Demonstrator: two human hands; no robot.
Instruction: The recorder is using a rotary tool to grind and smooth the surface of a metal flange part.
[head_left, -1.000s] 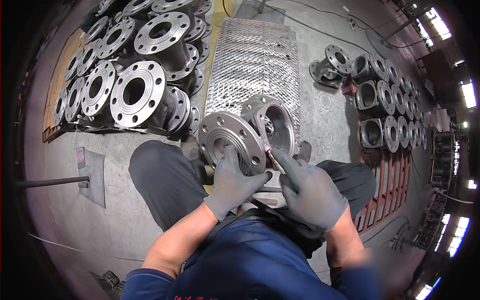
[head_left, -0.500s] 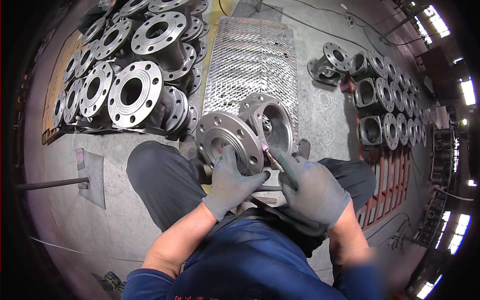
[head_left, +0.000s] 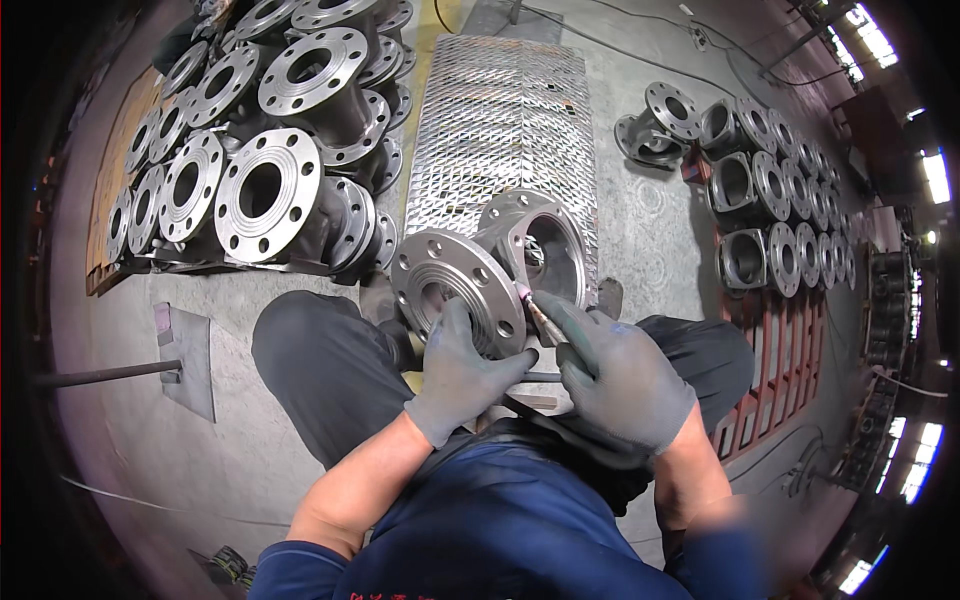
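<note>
A grey metal valve body (head_left: 508,240) with a round bolt-hole flange stands between my knees, its wide side opening facing right. My gloved left hand (head_left: 462,375) grips the near edge of the flange, fingers curled into the bore and thumb stretched to the right. In my gloved right hand (head_left: 635,380) is a slim die grinder (head_left: 546,326) with a pink stone tip. That tip touches, or nearly touches, the rim of the side opening. A dark hose (head_left: 545,377) shows between the two hands; where it joins the grinder is hidden.
Flanged valve bodies (head_left: 270,195) are stacked on a wooden pallet at left. More castings (head_left: 740,262) stand in rows on a red rack (head_left: 775,370) at right. A patterned metal plate (head_left: 510,120) lies ahead. A bar on a flat base (head_left: 190,365) stands left of my knee.
My right hand and the grinder have shifted slightly up and left, moving the pink tip a little along the rim. My left hand keeps its hold on the flange.
</note>
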